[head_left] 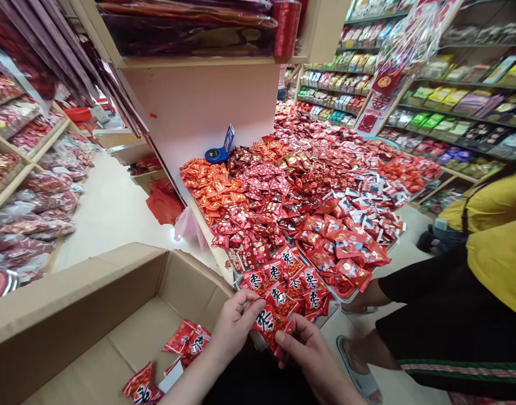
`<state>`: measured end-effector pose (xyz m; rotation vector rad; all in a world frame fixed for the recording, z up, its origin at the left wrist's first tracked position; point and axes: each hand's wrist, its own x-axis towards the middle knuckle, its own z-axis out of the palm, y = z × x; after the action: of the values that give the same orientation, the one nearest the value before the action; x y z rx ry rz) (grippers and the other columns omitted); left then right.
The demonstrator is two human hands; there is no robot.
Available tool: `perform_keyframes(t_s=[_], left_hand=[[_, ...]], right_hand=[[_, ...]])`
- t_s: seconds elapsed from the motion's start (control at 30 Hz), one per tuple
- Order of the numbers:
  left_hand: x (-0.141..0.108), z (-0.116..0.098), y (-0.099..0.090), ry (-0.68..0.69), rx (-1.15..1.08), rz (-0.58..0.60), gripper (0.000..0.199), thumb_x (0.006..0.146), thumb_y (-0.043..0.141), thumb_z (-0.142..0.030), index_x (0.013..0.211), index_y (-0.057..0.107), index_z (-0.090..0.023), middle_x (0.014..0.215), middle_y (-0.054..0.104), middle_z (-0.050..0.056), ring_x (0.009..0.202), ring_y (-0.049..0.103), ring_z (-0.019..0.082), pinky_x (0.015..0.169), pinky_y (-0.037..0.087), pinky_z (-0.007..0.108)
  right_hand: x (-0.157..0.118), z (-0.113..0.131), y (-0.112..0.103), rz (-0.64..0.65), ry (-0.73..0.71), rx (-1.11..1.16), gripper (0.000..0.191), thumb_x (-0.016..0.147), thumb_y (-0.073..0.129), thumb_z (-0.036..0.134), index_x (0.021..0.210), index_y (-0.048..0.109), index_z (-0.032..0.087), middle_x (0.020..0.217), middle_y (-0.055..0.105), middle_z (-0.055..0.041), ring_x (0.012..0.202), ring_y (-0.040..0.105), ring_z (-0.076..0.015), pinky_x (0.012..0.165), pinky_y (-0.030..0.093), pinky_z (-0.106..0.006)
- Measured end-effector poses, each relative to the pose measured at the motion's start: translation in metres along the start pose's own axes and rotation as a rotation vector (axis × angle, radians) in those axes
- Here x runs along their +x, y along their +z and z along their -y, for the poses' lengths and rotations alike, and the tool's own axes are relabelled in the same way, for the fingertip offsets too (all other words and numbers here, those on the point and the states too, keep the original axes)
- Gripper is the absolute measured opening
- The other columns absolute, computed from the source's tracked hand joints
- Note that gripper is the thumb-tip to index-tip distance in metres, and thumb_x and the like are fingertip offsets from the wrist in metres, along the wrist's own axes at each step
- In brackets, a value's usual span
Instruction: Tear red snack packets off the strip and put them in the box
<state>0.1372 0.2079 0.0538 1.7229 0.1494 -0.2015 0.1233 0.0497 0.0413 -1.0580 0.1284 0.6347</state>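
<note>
Between both hands is a small red packet (266,322) with a large black character and a picture of red dates on it. My left hand (236,320) pinches its upper left corner. My right hand (304,346) grips its lower right side, thumb on top. Right behind the hands, several matching packets (279,295) lie in a clear tray (324,319) at the near end of the display. A few more of the same packets (186,340) rest at the bottom of an open cardboard box (93,298) to my left.
Heaps of red and orange wrapped packets (317,169) cover the long display table. A blue round object (216,154) stands by the white panel (207,107). Close on the right is a person in a yellow top (500,247). Stocked shelves (464,95) line the back right.
</note>
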Motion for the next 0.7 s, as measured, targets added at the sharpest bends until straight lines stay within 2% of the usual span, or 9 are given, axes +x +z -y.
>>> perform_keyframes(t_s=[0.1, 0.2, 0.3, 0.33, 0.4, 0.47, 0.5, 0.6, 0.7], left_hand=[[-0.001, -0.002, 0.0, 0.0, 0.027, 0.019, 0.021, 0.08, 0.048, -0.038, 0.074, 0.052, -0.018, 0.061, 0.044, -0.006, 0.057, 0.039, 0.01, 0.056, 0.033, 0.022], [0.0, -0.007, 0.001, 0.02, 0.077, 0.077, 0.019, 0.075, 0.055, -0.036, 0.071, 0.059, -0.018, 0.061, 0.049, -0.005, 0.059, 0.043, 0.011, 0.059, 0.034, 0.023], [0.001, -0.01, -0.001, 0.016, 0.085, 0.046, 0.023, 0.08, 0.047, -0.039, 0.078, 0.057, -0.019, 0.063, 0.049, -0.004, 0.058, 0.043, 0.012, 0.057, 0.035, 0.024], [0.001, -0.01, -0.002, 0.009, 0.085, 0.005, 0.025, 0.082, 0.042, -0.04, 0.083, 0.055, -0.019, 0.063, 0.047, -0.004, 0.057, 0.042, 0.011, 0.056, 0.034, 0.024], [0.003, -0.006, -0.003, -0.004, 0.092, -0.064, 0.025, 0.084, 0.037, -0.04, 0.089, 0.051, -0.019, 0.062, 0.041, -0.005, 0.054, 0.038, 0.011, 0.052, 0.032, 0.023], [0.005, -0.002, -0.003, -0.003, 0.121, -0.083, 0.023, 0.083, 0.038, -0.038, 0.087, 0.05, -0.019, 0.059, 0.036, -0.007, 0.053, 0.036, 0.011, 0.052, 0.032, 0.024], [0.006, 0.0, -0.003, 0.002, 0.143, -0.078, 0.021, 0.082, 0.04, -0.038, 0.085, 0.05, -0.019, 0.058, 0.035, -0.007, 0.053, 0.037, 0.011, 0.052, 0.033, 0.024], [0.009, 0.002, -0.003, 0.036, 0.254, -0.081, 0.019, 0.082, 0.04, -0.034, 0.083, 0.052, -0.019, 0.062, 0.042, -0.004, 0.058, 0.045, 0.014, 0.058, 0.04, 0.027], [0.011, 0.005, -0.005, 0.084, 0.42, -0.149, 0.022, 0.08, 0.041, -0.029, 0.093, 0.056, -0.019, 0.089, 0.053, 0.006, 0.085, 0.051, 0.021, 0.079, 0.042, 0.038]], right_hand=[[0.003, -0.003, -0.003, -0.022, -0.01, -0.074, 0.03, 0.065, 0.072, 0.036, 0.078, 0.051, 0.019, 0.066, 0.059, 0.0024, 0.054, 0.052, -0.0104, 0.049, 0.043, -0.023], [0.005, -0.001, -0.007, -0.007, -0.088, -0.165, 0.038, 0.063, 0.074, 0.032, 0.093, 0.052, 0.021, 0.082, 0.061, 0.0003, 0.072, 0.057, -0.0127, 0.063, 0.046, -0.025], [0.011, 0.016, -0.022, 0.015, -0.166, -0.351, 0.028, 0.066, 0.071, 0.033, 0.084, 0.056, 0.019, 0.079, 0.06, -0.001, 0.077, 0.057, -0.0145, 0.07, 0.046, -0.027], [0.015, 0.026, -0.031, -0.044, -0.209, -0.442, 0.028, 0.066, 0.07, 0.035, 0.083, 0.055, 0.019, 0.076, 0.06, -0.0012, 0.074, 0.057, -0.0149, 0.068, 0.047, -0.028], [0.03, 0.049, -0.055, -0.245, -0.322, -0.631, 0.033, 0.067, 0.066, 0.042, 0.087, 0.054, 0.018, 0.076, 0.06, -0.0031, 0.071, 0.058, -0.0168, 0.066, 0.048, -0.03], [0.05, 0.071, -0.078, -0.438, -0.408, -0.772, 0.037, 0.068, 0.061, 0.047, 0.089, 0.051, 0.018, 0.082, 0.06, -0.0067, 0.075, 0.059, -0.0197, 0.068, 0.049, -0.034], [0.061, 0.078, -0.087, -0.493, -0.427, -0.818, 0.038, 0.067, 0.06, 0.047, 0.088, 0.051, 0.018, 0.084, 0.061, -0.0084, 0.077, 0.059, -0.0214, 0.07, 0.048, -0.036], [0.091, 0.087, -0.101, -0.53, -0.444, -0.935, 0.034, 0.065, 0.06, 0.044, 0.085, 0.05, 0.018, 0.087, 0.062, -0.0097, 0.081, 0.059, -0.0248, 0.074, 0.046, -0.04], [0.11, 0.083, -0.1, -0.5, -0.448, -1.056, 0.026, 0.068, 0.056, 0.039, 0.084, 0.051, 0.019, 0.088, 0.063, -0.0087, 0.082, 0.059, -0.0242, 0.075, 0.045, -0.039]])
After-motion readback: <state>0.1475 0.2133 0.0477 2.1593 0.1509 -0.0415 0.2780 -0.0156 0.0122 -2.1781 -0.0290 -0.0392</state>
